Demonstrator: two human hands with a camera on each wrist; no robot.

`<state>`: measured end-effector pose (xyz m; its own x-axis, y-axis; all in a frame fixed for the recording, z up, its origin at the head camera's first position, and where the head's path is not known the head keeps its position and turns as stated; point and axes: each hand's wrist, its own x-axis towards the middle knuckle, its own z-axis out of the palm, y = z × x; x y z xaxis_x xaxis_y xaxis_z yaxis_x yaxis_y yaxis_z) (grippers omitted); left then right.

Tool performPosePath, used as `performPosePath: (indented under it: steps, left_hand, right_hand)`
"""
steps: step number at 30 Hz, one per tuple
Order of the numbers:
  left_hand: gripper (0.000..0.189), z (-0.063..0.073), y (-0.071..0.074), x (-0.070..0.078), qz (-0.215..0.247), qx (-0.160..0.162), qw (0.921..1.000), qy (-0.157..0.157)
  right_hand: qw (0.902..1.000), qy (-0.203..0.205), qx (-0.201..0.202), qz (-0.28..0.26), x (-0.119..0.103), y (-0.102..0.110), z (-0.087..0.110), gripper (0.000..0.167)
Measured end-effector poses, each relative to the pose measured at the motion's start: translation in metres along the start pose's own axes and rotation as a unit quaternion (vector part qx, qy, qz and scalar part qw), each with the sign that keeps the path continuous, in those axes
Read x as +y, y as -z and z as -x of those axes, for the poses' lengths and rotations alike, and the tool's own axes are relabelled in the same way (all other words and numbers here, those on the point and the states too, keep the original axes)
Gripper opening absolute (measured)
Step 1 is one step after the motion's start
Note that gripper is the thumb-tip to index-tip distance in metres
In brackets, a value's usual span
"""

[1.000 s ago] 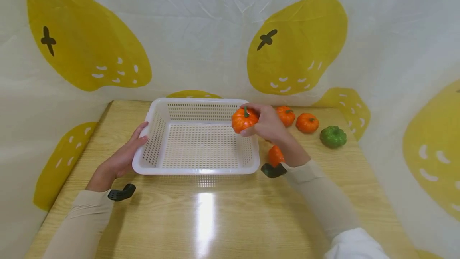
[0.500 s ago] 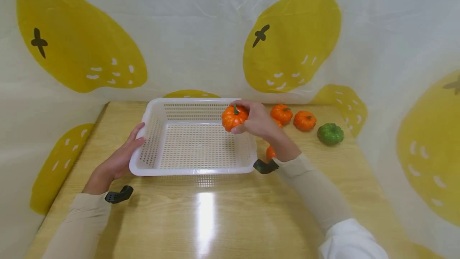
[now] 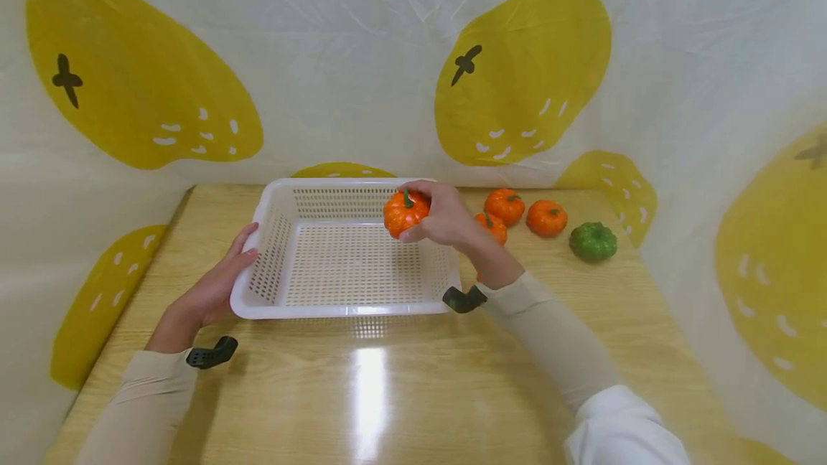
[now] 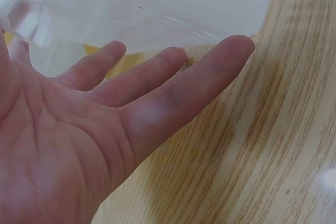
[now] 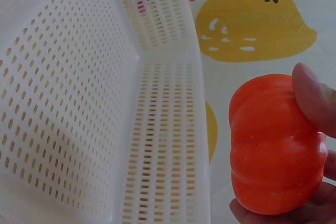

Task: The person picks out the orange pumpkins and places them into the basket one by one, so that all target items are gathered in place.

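Note:
An orange mini pumpkin [image 3: 403, 214] with a green stem is held by my right hand [image 3: 446, 217], above the basket's right part. In the right wrist view, thumb and fingers grip the pumpkin [image 5: 275, 145] from opposite sides. The white perforated plastic basket [image 3: 362, 309] stands on the table with nothing lying in it. At its left end, my left hand [image 3: 216, 285] holds the rim, with fingertips lapping onto it. In the left wrist view, the other fingers of the left hand [image 4: 105, 114] stretch along the outside of the basket wall [image 4: 157, 14].
Right of the basket on the wooden table [image 3: 291, 393] sit more orange pumpkins [image 3: 505, 207] [image 3: 547, 218] [image 3: 492, 228] and a green one [image 3: 593, 242]. Another orange bit is mostly behind my right forearm. A curtain [image 3: 349, 92] with yellow fruit prints hangs behind.
My right hand has moved left with the pumpkin, from the basket's right rim to further over its inside. The left hand keeps its hold on the rim.

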<state>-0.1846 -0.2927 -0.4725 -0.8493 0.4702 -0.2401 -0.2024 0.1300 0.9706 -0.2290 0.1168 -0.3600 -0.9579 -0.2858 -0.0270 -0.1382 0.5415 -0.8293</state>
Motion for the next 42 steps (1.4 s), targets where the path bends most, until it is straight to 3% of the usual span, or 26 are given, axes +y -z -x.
performPosePath:
  steps: [13,42]
  left_hand:
    - [0.060,0.002,-0.001,0.000,0.003,0.001,1.0000,0.000]
    - [0.059,0.002,-0.003,-0.002,-0.002,0.002,1.0000,-0.001]
  right_hand:
    - [0.9995,0.029,-0.013,0.003,-0.008,-0.015,-0.007,0.074]
    - [0.9974,0.044,-0.057,-0.005,-0.017,-0.053,-0.029,0.070]
